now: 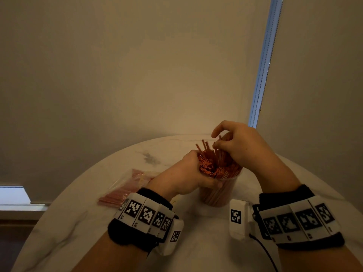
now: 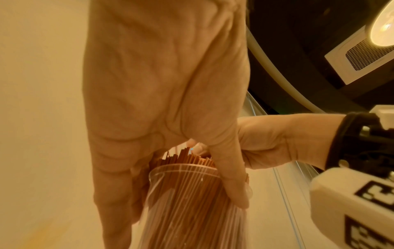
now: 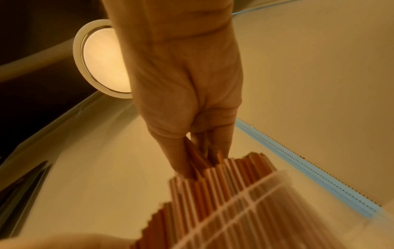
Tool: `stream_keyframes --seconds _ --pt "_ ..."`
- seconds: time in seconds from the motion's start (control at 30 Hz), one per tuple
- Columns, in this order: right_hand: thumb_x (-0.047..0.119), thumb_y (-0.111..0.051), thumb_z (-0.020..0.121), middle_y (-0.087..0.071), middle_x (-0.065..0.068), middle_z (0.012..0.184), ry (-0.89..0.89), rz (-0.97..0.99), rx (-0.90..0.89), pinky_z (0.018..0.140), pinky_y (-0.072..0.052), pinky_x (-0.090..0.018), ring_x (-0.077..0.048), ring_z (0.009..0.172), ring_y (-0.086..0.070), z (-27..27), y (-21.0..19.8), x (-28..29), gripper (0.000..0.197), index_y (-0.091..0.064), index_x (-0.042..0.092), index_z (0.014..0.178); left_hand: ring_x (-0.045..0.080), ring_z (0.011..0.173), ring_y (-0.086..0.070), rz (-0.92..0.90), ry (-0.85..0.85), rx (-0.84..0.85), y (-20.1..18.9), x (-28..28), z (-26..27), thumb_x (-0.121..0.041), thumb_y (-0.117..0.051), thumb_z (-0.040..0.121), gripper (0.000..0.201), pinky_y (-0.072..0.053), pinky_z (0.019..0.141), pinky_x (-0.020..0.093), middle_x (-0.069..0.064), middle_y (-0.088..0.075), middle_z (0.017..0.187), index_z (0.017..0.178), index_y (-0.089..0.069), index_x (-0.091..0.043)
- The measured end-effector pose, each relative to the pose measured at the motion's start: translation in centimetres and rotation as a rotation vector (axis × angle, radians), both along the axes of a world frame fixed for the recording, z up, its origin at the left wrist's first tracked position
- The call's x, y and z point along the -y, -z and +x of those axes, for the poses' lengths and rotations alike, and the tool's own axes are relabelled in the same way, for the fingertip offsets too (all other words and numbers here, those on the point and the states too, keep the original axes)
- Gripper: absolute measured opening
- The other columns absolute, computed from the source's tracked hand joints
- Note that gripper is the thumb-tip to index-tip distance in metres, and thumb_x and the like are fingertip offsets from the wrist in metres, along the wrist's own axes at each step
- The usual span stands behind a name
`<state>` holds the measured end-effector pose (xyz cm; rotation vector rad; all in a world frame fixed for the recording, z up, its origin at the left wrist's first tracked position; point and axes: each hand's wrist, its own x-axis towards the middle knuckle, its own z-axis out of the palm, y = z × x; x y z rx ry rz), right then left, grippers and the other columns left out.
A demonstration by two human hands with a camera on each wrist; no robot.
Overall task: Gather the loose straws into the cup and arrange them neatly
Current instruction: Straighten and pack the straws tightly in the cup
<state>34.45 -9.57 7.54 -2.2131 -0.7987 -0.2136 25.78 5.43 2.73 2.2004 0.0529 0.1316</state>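
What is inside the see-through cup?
The cup is packed with thin orange-red straws, their tops poking above the rim. The left hand grips its rim and the right hand pinches some straws. The hands hide part of the bundle; the cup's bottom isn't visible.

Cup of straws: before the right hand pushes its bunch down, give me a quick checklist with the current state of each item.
1. Cup steadied: ok, left hand grips it at the rim.
2. Right hand has its bunch: ok, fingers pinch several straws.
3. Straws level on top: not ok, a few stick up above the rest.
4. Cup upright on the table: cannot tell, base partly hidden.
5. All loose straws gathered: not ok, a bag of straws lies left of the cup.
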Motion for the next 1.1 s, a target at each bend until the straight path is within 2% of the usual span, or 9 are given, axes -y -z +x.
stream_keyframes --seconds 0.13,0.27,0.4,0.5,0.6,0.77,0.9,1.03,1.1 --pt "0.048 -0.062 0.093 -0.069 0.01 0.089 -0.012 -0.069 -0.011 0.063 -0.045 -0.023 -0.011 0.087 -0.063 -0.5 0.2 -0.4 0.02 -0.074 0.032 0.091 0.011 0.107 -0.061 0.023 -0.029 -0.023 0.0 0.1 -0.1 -0.026 -0.092 0.071 0.081 -0.055 0.088 0.027 -0.002 -0.061 0.122 0.133 -0.042 -0.017" --pt "0.064 -0.059 0.087 -0.066 0.009 0.098 0.012 -0.13 -0.049 0.074 -0.051 -0.032 -0.013 0.091 -0.062 -0.7 -0.2 0.1 0.036 -0.067 0.034 0.105 0.007 0.108 -0.059 0.009 -0.016 -0.012 0.0 -0.1 0.0 -0.028 -0.093 0.069 0.08 -0.052 0.085 0.021 -0.004 -0.061 0.122 0.132 -0.044 -0.019" --pt "0.039 -0.079 0.082 -0.066 0.007 0.094 -0.046 -0.163 -0.158 0.069 -0.055 -0.031 -0.013 0.087 -0.064 -0.8 -1.4 1.4 0.022 -0.067 0.035 0.1 0.008 0.111 -0.059 -0.01 -0.022 -0.009 0.1 0.0 0.0 -0.025 -0.093 0.07 0.08 -0.051 0.09 0.022 -0.005 -0.06 0.124 0.133 -0.045 -0.021" --pt "0.025 -0.076 0.086 -0.07 0.009 0.085 -0.084 -0.058 -0.038 0.064 -0.051 -0.025 -0.01 0.082 -0.067 -0.8 -1.8 1.4 0.01 -0.073 0.034 0.086 -0.003 0.098 -0.06 -0.013 0.002 0.014 0.2 -0.1 0.1 -0.019 -0.093 0.071 0.058 -0.051 0.08 0.01 -0.008 -0.065 0.113 0.111 -0.053 -0.033" --pt "0.028 -0.068 0.092 -0.07 0.011 0.087 0.04 0.087 0.115 0.064 -0.047 -0.02 -0.005 0.079 -0.064 -1.0 -1.6 0.7 0.009 -0.075 0.033 0.095 0.008 0.111 -0.06 -0.008 -0.013 -0.008 0.2 0.0 0.1 -0.024 -0.093 0.07 0.078 -0.052 0.096 0.026 -0.004 -0.062 0.124 0.132 -0.047 -0.023" --pt "0.035 -0.044 0.105 -0.072 -0.002 0.101 -0.021 -0.432 -0.111 0.073 -0.044 -0.029 -0.016 0.085 -0.061 -1.2 0.0 -0.5 0.031 -0.072 0.023 0.112 0.001 0.101 -0.057 0.008 -0.025 -0.003 0.4 -0.2 0.4 -0.025 -0.092 0.072 0.079 -0.045 0.069 0.004 -0.006 -0.06 0.121 0.132 -0.042 -0.021" --pt "0.037 -0.054 0.1 -0.065 0.0 0.127 0.027 -0.322 -0.029 0.087 -0.046 -0.03 -0.018 0.108 -0.06 -1.1 -0.2 -0.3 0.034 -0.06 0.031 0.134 0.002 0.104 -0.058 -0.014 -0.032 0.002 0.5 -0.4 0.4 -0.025 -0.092 0.072 0.08 -0.046 0.072 0.008 -0.006 -0.061 0.121 0.133 -0.041 -0.021" --pt "0.048 -0.055 0.097 -0.037 0.008 0.156 -0.091 -0.207 0.046 0.112 -0.031 -0.035 -0.016 0.141 -0.038 -0.9 0.6 -0.7 0.056 -0.034 0.046 0.15 0.003 0.102 -0.059 0.008 -0.03 0.0 0.8 -0.5 0.5 -0.022 -0.091 0.074 0.075 -0.048 0.072 0.01 -0.006 -0.061 0.118 0.13 -0.042 -0.02" --pt "0.041 -0.059 0.097 -0.045 0.011 0.151 -0.211 -0.22 -0.014 0.113 -0.033 -0.031 -0.013 0.137 -0.043 -0.9 1.5 -1.5 0.049 -0.045 0.048 0.143 0.002 0.101 -0.061 -0.012 -0.019 -0.002 0.9 -0.5 0.7 -0.015 -0.089 0.076 0.072 -0.049 0.071 0.008 -0.006 -0.061 0.117 0.13 -0.042 -0.019"
